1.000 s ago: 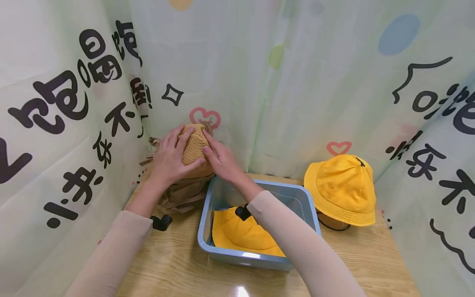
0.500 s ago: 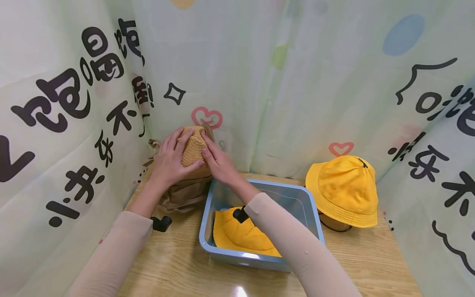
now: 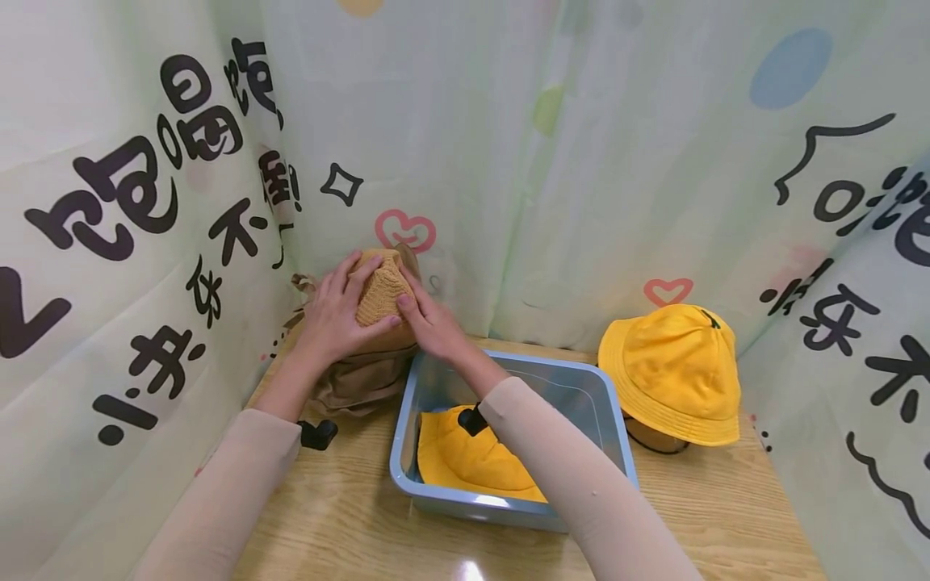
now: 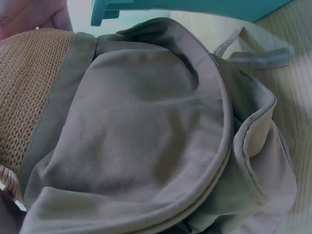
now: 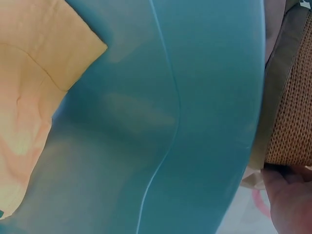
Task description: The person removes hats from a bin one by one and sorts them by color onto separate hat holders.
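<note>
Near curtain lettering (image 3: 161, 351) "快乐", left hand (image 3: 337, 311) and right hand (image 3: 436, 324), half-curled, grip a tan hat (image 3: 381, 298).

The place looks like a small, screened-off booth: pale curtains (image 3: 465, 145), printed with black lettering (image 3: 136, 194), pink hearts (image 3: 380, 229) and coloured spots (image 3: 792, 68), enclose a wood-grain worktop (image 3: 341, 508) at the back and both sides. Whether it stands in a home, shop or studio cannot be told.

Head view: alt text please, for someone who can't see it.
A left hand and a right hand grip a brown, woven-crowned hat at left. Beside it on a table, a blue bin holds a yellow hat; a second yellow hat sits right.
</note>
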`<state>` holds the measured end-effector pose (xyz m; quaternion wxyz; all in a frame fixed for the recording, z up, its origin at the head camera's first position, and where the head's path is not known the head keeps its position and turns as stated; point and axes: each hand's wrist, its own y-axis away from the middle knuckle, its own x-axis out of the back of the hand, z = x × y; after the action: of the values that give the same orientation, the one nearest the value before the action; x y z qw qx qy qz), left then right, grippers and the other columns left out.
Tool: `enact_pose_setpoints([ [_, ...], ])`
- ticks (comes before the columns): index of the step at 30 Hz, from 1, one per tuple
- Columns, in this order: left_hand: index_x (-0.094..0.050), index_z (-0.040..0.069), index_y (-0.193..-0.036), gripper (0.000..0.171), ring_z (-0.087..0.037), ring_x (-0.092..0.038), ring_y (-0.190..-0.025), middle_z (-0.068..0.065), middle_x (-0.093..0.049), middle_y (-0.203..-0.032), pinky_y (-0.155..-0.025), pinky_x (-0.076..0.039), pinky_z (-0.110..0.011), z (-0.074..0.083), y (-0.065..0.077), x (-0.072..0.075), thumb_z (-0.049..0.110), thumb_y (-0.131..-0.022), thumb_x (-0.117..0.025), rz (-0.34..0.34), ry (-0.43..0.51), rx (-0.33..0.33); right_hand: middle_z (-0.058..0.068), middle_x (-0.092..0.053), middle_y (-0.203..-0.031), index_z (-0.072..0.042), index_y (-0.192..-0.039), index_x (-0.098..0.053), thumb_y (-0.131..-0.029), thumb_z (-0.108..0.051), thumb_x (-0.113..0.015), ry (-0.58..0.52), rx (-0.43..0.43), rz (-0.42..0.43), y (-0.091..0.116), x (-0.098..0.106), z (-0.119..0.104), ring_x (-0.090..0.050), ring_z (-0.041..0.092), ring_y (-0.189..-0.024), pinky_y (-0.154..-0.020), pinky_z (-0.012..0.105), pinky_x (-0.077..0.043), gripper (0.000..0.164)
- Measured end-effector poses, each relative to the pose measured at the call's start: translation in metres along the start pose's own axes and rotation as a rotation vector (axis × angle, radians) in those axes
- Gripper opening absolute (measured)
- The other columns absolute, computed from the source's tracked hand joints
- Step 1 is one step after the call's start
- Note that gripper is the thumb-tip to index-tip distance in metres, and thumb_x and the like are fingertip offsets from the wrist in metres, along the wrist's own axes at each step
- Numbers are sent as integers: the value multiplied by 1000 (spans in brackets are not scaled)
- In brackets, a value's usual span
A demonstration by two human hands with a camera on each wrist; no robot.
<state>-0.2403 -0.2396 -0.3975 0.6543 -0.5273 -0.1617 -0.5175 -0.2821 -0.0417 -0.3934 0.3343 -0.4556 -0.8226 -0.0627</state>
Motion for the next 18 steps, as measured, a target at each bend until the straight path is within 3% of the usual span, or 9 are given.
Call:
enact_pose_setpoints([
  [9,-17,46,-155,93,-52,-35,-134,-13,-21,-162,-101,-33,-70,-5,-11,6,61,-80,-71,-123,15,63,5,-28,-164,-35,-161,-14,-106,-52,-27,-25,-48,-44,-6,1,6,-37,36,-143,-113,55,-35,58],
  [18,-14,44,-156,96,-46,-30,-143,-17,-20,-162,-105,-30,-71,-9,-23,18,62,-81,-71,-212,70,102,7,-28,-163,-31,-161,-14,-105,-57,-28,-36,-40,-52,-14,7,3,-34,33,-145,-115,52,-32,64],
])
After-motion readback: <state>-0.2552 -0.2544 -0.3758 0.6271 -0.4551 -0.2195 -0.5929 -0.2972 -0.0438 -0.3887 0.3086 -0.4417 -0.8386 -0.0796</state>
